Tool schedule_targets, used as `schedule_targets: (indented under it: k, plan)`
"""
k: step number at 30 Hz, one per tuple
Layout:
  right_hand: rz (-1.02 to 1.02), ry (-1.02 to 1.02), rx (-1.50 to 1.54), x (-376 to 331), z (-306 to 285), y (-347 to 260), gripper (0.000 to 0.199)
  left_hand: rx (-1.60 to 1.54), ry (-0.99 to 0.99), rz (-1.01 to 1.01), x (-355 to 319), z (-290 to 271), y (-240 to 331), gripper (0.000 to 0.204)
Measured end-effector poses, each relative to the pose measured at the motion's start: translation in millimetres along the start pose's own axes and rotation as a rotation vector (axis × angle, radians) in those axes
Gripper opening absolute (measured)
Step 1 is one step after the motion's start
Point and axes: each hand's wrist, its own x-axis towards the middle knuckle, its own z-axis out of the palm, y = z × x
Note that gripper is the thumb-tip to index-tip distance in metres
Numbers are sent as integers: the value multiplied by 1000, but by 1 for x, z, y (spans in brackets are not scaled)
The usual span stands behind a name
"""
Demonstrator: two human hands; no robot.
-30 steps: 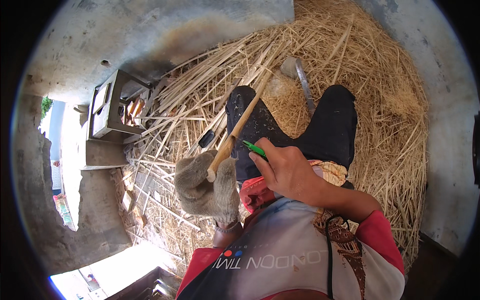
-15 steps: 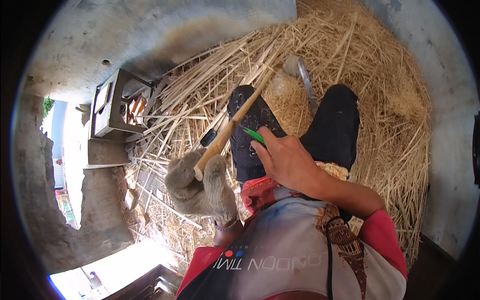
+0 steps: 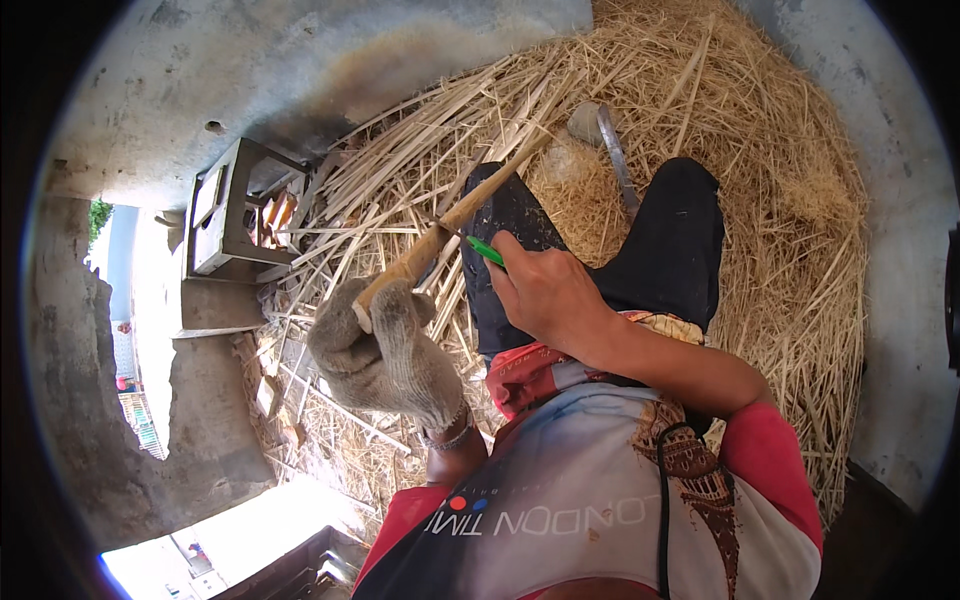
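A light brown wooden stick point(image 3: 478, 202) slants away from me over my left thigh, its cut near end pointing at my body. My left hand point(image 3: 375, 355), in a grey knitted glove, is closed around that near end. My bare right hand point(image 3: 552, 298) grips a small knife with a green handle point(image 3: 484, 249). The knife's thin blade lies against the stick's side, a little beyond the gloved fingers. Most of the handle is hidden inside my right fist.
Straw-like shavings point(image 3: 780, 250) and long split strips point(image 3: 400, 150) cover the floor around my legs. Between my knees lie a long metal blade point(image 3: 618, 160) and a grey stone point(image 3: 584, 124). A wooden stand point(image 3: 240, 215) is at left, by the concrete wall point(image 3: 300, 60).
My left hand has drawn the stick toward the lower left. My right hand has shifted left and slightly up, and the knife blade now meets the stick.
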Motion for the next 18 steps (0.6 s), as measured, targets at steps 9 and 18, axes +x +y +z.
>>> schedule_targets:
  k: [9, 18]
  plan:
    - [151, -20, -97, 11, -2, 25, 19, -117, -39, -96, 4, -4, -3, 42]
    - [146, -38, 78, 10, 5, 16, 21, -79, -43, 24, 8, 6, -5, 26]
